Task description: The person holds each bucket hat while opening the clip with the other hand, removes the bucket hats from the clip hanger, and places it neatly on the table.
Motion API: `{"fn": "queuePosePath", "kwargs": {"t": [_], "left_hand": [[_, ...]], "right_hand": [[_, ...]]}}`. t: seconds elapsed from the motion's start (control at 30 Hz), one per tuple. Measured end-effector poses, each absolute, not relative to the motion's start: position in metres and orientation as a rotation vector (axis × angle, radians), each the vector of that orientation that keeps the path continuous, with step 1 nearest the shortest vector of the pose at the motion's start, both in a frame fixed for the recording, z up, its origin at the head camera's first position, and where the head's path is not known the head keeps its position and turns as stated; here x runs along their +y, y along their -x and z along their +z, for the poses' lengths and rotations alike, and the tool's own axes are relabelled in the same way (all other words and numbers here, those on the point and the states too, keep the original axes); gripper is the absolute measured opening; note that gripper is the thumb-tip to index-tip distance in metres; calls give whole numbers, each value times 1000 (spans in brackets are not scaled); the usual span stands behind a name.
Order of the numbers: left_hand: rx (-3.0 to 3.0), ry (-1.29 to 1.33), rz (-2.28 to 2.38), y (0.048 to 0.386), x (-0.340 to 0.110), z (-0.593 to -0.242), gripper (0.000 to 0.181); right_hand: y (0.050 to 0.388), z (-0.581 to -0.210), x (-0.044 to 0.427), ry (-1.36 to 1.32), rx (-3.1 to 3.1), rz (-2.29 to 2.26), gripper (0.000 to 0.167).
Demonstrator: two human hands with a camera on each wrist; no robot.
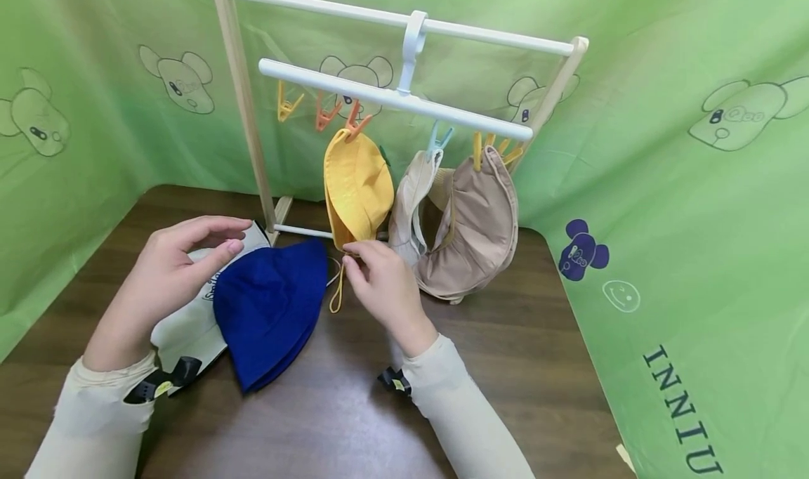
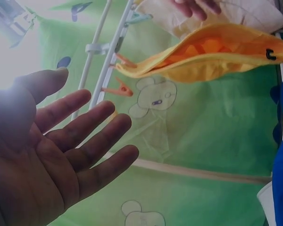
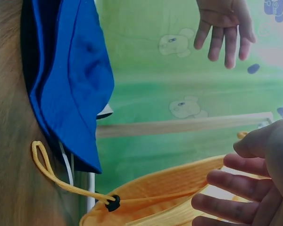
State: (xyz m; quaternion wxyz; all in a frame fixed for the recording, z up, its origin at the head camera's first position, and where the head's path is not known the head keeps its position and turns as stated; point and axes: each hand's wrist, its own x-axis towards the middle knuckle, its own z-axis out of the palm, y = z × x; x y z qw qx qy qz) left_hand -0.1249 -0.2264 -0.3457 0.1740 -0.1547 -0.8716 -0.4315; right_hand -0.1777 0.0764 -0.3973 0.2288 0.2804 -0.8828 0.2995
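A yellow hat (image 1: 360,177) hangs by its brim from an orange clip (image 1: 357,122) on the white hanger bar; its looped cord (image 3: 49,172) dangles below. The right hand (image 1: 388,289) is at the hat's lower edge in the head view, fingers loosely bent; in the right wrist view they look relaxed, beside the hat. Above the blue hat (image 1: 272,310) the left hand (image 1: 167,275) hovers, its fingers spread in the left wrist view (image 2: 70,146), touching nothing. The blue hat lies partly over a white hat (image 1: 189,331) on the table.
A wooden stand (image 1: 240,100) holds the hanger bar (image 1: 392,100). Right of the yellow hat hang a pale hat (image 1: 411,198) and a brown hat (image 1: 480,219), clipped up. A yellow clip (image 1: 287,103) and another orange clip (image 1: 326,114) hang at the left. Green cloth (image 1: 663,205) surrounds the table (image 1: 505,381).
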Motion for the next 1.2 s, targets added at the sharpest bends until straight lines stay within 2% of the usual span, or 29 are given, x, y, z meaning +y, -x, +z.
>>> {"fn": "queuePosePath", "kwargs": {"t": [0.37, 0.67, 1.2], "left_hand": [[-2521, 483, -1181, 143, -212, -342, 26], [-2562, 441, -1290, 157, -194, -328, 26], [-2569, 420, -1274, 200, -166, -298, 36]], "right_hand": [[177, -396, 79, -759, -2403, 848, 21], [179, -395, 79, -879, -2484, 735, 26], [181, -391, 86, -835, -2415, 825, 27]]}}
